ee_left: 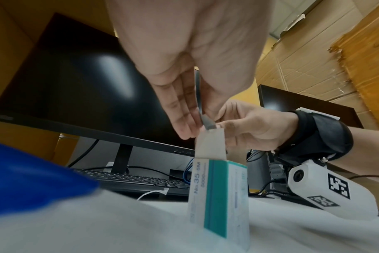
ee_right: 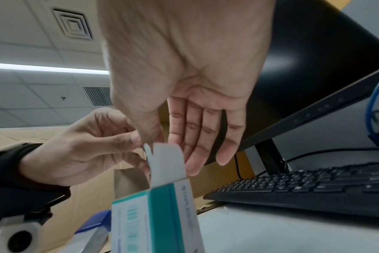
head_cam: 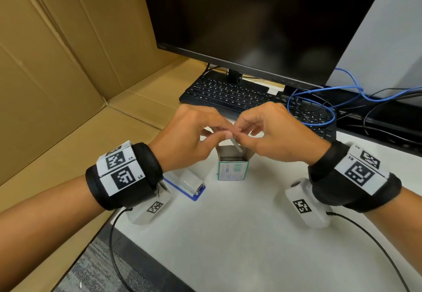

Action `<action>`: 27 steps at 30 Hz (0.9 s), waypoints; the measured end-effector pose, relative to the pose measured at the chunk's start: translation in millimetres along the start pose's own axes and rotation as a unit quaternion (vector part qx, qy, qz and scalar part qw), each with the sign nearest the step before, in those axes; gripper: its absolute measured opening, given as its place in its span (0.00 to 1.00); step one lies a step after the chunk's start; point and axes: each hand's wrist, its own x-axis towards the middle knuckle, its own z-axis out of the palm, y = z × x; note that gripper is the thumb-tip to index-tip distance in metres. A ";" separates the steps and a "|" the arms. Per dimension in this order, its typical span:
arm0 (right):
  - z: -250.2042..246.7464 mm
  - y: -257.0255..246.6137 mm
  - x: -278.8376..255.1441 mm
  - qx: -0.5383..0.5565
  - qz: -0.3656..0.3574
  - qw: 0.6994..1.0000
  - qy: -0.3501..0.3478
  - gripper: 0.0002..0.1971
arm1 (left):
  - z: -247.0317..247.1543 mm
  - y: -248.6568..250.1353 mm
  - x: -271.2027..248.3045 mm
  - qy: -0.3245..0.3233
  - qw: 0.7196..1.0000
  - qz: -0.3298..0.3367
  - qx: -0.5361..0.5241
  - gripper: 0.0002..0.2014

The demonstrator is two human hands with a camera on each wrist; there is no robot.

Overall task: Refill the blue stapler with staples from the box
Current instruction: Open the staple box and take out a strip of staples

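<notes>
Just above the open staple box [head_cam: 233,166], both hands pinch one staple strip [head_cam: 236,145] — left hand [head_cam: 189,136] and right hand [head_cam: 274,134] each in a closed grip. Blue stapler [head_cam: 187,185] lies on the tabletop [head_cam: 228,234], near-left of the box — next I'd guess: open it and slot the strip in straight.

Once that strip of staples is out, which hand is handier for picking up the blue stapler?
Probably the left hand. The blue stapler lies just below its wrist, left of the staple box, while the right hand is across the box. Both hands pinch the staple strip now.
</notes>
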 end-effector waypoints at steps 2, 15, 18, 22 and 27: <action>-4.1 1.0 -1.6 0.017 0.015 0.999 0.024 0.08 | -1.3 -0.9 0.6 0.020 1.000 -0.005 0.001 0.07; 3.3 6.2 -12.5 0.107 0.044 0.993 0.005 0.02 | -7.8 5.0 -6.3 -0.059 0.943 -0.208 -0.254 0.12; 6.4 8.3 -13.9 0.082 0.036 0.996 -0.010 0.03 | -2.1 6.3 -5.9 -0.075 0.946 -0.206 -0.238 0.12; 6.6 7.9 -17.1 0.045 0.025 0.998 -0.021 0.03 | 1.3 5.6 -3.1 -0.076 0.963 -0.180 -0.185 0.11; 7.6 3.4 -19.8 0.027 -0.001 0.998 0.050 0.03 | 3.0 5.8 -3.7 -0.037 0.982 -0.128 -0.134 0.09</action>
